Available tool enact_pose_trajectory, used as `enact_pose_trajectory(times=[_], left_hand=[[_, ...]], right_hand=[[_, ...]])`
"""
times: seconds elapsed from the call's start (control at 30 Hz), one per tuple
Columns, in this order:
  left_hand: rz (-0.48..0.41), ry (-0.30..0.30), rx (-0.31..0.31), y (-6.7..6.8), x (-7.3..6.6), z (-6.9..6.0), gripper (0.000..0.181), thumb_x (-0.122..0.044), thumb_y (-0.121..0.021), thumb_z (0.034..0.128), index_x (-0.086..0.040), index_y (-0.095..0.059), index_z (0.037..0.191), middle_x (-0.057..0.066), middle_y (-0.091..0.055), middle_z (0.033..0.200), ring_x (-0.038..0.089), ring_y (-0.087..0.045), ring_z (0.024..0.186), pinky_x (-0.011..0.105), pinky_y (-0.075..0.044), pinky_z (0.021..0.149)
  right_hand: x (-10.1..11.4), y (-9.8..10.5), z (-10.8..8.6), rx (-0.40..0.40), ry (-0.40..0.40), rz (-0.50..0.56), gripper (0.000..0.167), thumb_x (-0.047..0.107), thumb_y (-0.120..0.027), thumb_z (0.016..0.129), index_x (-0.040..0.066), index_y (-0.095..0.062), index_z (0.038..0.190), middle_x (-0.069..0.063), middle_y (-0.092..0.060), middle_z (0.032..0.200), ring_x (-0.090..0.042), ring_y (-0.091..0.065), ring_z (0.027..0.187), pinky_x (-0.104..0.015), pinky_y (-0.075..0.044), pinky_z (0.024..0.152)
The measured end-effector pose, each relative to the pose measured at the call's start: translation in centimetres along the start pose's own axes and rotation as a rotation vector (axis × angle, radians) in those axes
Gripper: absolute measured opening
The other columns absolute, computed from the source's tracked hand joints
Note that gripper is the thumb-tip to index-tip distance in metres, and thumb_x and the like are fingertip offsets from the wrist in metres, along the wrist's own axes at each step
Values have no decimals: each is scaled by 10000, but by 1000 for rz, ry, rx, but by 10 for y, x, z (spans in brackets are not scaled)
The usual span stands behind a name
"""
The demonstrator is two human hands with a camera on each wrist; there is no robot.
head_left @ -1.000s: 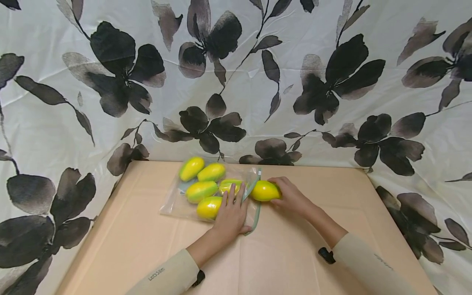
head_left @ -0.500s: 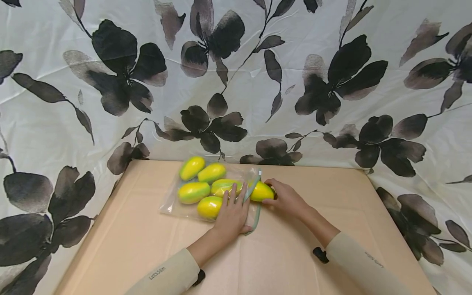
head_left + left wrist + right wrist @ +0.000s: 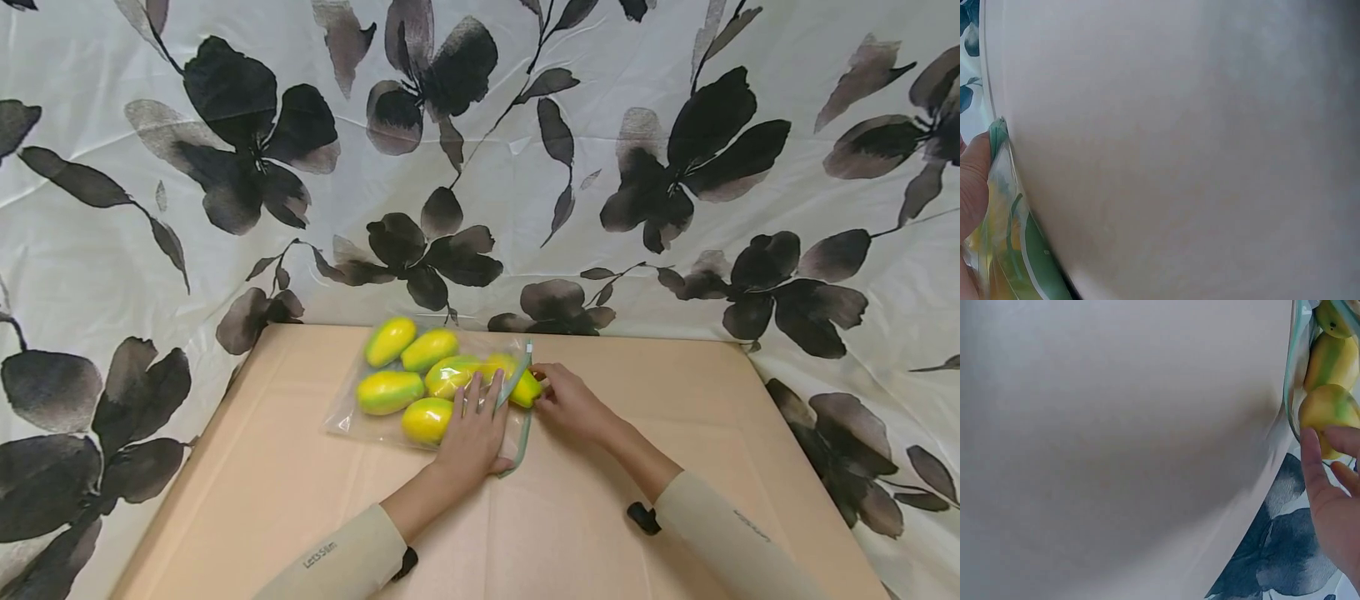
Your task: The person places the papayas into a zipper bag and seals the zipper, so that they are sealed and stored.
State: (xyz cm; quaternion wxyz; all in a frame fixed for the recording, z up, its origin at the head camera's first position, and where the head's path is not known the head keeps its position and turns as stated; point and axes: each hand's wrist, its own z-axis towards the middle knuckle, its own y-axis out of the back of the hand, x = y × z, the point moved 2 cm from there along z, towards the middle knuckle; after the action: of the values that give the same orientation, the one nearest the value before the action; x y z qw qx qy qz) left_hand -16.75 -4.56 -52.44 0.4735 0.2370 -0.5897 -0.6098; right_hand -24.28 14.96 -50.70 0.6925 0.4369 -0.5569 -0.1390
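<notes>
In the head view a clear zip bag (image 3: 352, 421) with a green-edged mouth lies flat, holding several yellow-green mangoes. My left hand (image 3: 468, 446) rests on its mouth end with straight fingers spread over the plastic. In the left wrist view the thumb (image 3: 974, 181) lies against the green zip edge (image 3: 999, 134). At the mouth, my right hand (image 3: 573, 400) pinches the end of a mango (image 3: 527, 390), which is mostly inside the bag. The right wrist view shows the thumb and fingers at that mango (image 3: 1327, 412), with other mangoes deeper in.
The bag lies on a pale tan board (image 3: 600, 500), near its back edge. Behind and around the board hangs white cloth (image 3: 540, 200) printed with dark flowers. Dark straps show at both wrists beside the beige sleeves (image 3: 337, 554).
My right hand has moved left, pushing the mango from outside the mouth into the bag. Mangoes inside have shifted left. The left hand has stayed in place.
</notes>
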Motion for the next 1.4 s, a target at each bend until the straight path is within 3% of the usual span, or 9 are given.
enact_pose_trajectory(times=[0.13, 0.27, 0.53, 0.8, 1.03, 1.4], left_hand=[[-2, -1, -12, 0, 0, 1, 1140, -833, -728, 687, -92, -501, 1524, 204, -203, 1707, 476, -300, 1524, 581, -338, 1206], [-3, -5, -26, 0, -1, 1, 1134, -835, -735, 677, -91, -521, 1506, 209, -209, 1705, 482, -314, 1516, 581, -351, 1199], [-3, 1, -28, 2, -1, 2, 1134, -838, -731, 679, -90, -511, 1502, 213, -211, 1703, 489, -320, 1511, 577, -348, 1202], [2, 0, -16, 2, 1, 1, 1137, -833, -726, 691, -92, -484, 1519, 212, -196, 1707, 493, -307, 1514, 581, -335, 1208], [-11, -4, -47, -1, 0, 2, 1084, -830, -736, 680, -106, -540, 1462, 213, -218, 1701, 497, -331, 1502, 584, -339, 1204], [-14, -3, -31, 1, 1, -1, 1229, -836, -727, 685, -44, -405, 1567, 223, -234, 1694, 486, -329, 1508, 574, -342, 1206]], right_hand=[[0, 0, 4, -44, -8, 53, 433, 29, -765, 907, 21, -574, 1295, -149, -636, 1240, -218, -703, 965, -337, -613, 848], [1, -1, 7, -74, 16, 24, 357, 93, -832, 864, 38, -630, 1153, -114, -634, 1117, -196, -671, 910, -299, -598, 812], [3, -4, 14, -56, 19, 7, 245, 147, -815, 886, 25, -701, 1065, -25, -696, 894, -126, -620, 794, -227, -545, 713], [4, -8, 18, -57, 43, -19, 160, 179, -747, 951, 71, -769, 1067, 17, -774, 930, -76, -687, 842, -276, -583, 776], [5, -12, 22, -41, 14, -3, 133, 169, -764, 935, 63, -765, 1015, 8, -772, 896, -90, -703, 825, -249, -586, 723], [0, -8, 17, -75, 9, 49, 148, 200, -755, 951, 92, -753, 1052, 18, -770, 933, -89, -705, 851, -263, -591, 771]])
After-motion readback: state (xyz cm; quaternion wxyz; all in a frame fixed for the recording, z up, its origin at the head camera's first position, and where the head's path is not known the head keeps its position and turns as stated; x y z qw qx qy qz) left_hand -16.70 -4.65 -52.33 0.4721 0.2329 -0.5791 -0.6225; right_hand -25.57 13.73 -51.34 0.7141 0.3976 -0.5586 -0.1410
